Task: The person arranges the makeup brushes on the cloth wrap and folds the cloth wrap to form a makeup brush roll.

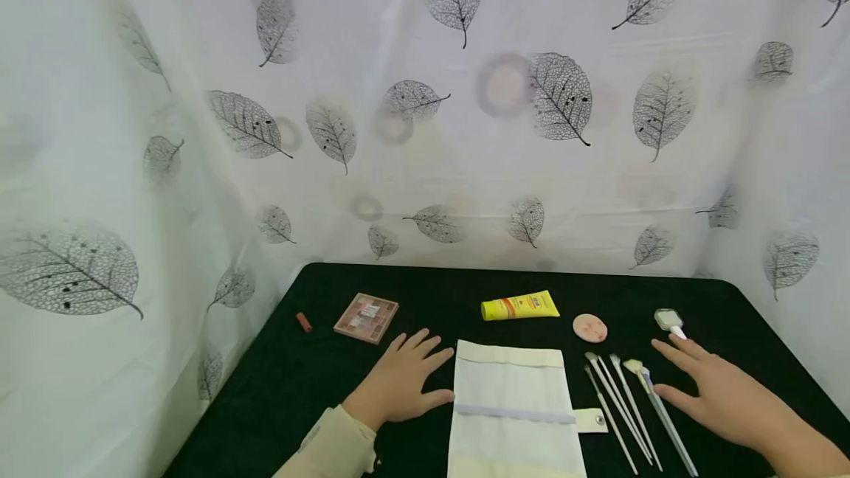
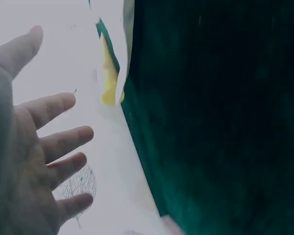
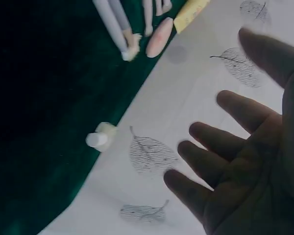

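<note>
My left hand (image 1: 398, 382) hovers palm down with spread fingers, its thumb tip by the left edge of a cream fabric roll-up pouch (image 1: 511, 434). Nothing is in that hand, as the left wrist view of its fingers (image 2: 66, 143) confirms. My right hand (image 1: 720, 397) is likewise spread and holds nothing. It is beside several makeup brushes (image 1: 624, 411) lying side by side, and near a small white-handled item with a square head (image 1: 668, 319). A snap tab (image 1: 589, 420) sticks out from the pouch toward the brushes.
A yellow tube (image 1: 521, 306) and a round pinkish puff (image 1: 589, 328) lie behind the pouch. At the left are an eyeshadow palette (image 1: 367, 318) and a small reddish-brown stick (image 1: 304, 322). Leaf-print curtains (image 1: 425, 168) surround the dark green table (image 1: 265, 404).
</note>
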A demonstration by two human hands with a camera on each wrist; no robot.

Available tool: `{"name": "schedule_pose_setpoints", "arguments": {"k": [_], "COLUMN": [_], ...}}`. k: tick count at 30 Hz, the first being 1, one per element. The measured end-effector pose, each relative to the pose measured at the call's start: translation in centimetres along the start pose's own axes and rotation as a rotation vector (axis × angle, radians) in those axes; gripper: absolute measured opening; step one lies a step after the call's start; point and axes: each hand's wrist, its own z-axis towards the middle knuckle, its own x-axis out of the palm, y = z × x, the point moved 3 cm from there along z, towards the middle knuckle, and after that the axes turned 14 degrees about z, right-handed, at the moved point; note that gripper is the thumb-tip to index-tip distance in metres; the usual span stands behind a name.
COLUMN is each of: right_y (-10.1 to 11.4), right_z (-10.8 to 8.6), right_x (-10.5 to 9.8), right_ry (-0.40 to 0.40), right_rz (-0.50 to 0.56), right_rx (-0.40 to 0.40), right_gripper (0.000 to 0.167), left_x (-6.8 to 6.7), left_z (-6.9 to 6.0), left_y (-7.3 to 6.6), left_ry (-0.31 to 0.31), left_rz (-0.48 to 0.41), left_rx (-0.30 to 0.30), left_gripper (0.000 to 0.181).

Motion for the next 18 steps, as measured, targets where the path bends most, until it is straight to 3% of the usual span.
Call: {"name": "schedule_pose_setpoints", "arguments": {"k": [8, 12, 18], "right_y": [-1.7, -2.0, -1.9], "right_z": [0.8, 1.2, 1.9], "right_x": [0.8, 2.2, 2.9], "right_ry": [0.039, 0.078, 0.095], "right_rz": [0.17, 0.252, 0.267], "right_rx": [0.054, 0.119, 0.126], "right_gripper": [0.044, 0.033, 0.025], "left_x": [0.8, 1.4, 1.5], "left_z": [1.0, 1.0, 1.3], "left_y": [-3.0, -4.0, -4.3], "left_ry": [-0.019, 0.0, 0.037], "left_rz": [-0.06, -0.103, -0.139], "left_rx": [0.104, 0.103, 0.094], "left_gripper": [0.041, 0.029, 0.024]}}
